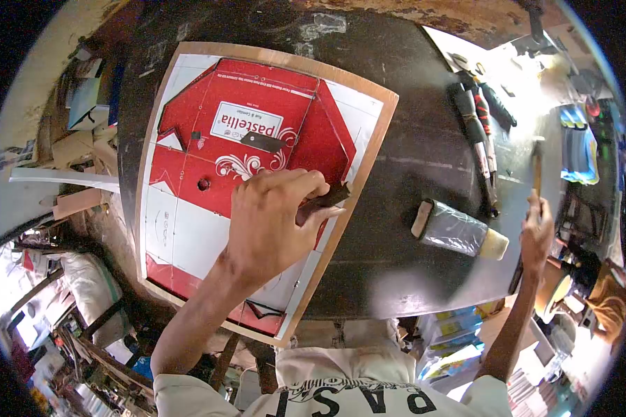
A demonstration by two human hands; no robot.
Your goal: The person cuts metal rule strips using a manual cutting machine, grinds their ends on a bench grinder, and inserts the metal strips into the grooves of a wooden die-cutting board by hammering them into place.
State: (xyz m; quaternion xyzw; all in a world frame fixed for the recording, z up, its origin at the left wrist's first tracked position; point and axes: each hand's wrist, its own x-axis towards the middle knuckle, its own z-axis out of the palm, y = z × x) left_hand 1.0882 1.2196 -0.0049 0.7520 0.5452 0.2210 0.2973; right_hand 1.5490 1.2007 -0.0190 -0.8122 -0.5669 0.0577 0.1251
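Observation:
A wooden board lies on the dark table, bearing a red and white printed sheet marked "pastellia", upside down from here. Thin dark lines run along the sheet's outline. Over its right half, my left hand pinches a small dark brown block between thumb and fingers. What lies under that block is hidden. Flat on the print, just beyond my knuckles, is a dark grey strip. Off to the right, my right hand is closed around the wooden handle of a hammer, its head pointing away from me.
A plastic-wrapped block rests on the table right of the board. Several dark-handled tools lie farther back under bright light. A white strip juts in at left. Stacked printed sheets sit below the table's near edge.

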